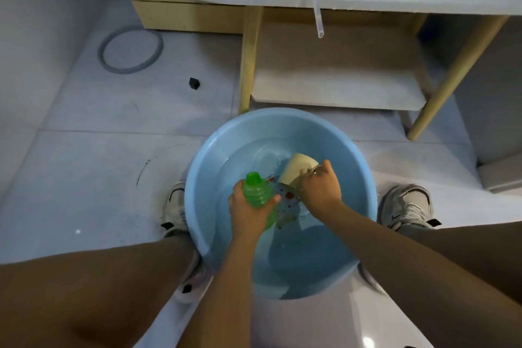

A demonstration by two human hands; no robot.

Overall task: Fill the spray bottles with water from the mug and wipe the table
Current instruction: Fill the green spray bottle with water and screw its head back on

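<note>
Fill step: over the basin, left hand grips the open bottle, right hand grips the tipped mug; next, likely scoop, then pour into the neck.

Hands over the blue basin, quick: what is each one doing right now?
Left hand: closed around the green bottle, held over the blue basin.
Right hand: closed on the cream mug, tilted toward the bottle.
</note>
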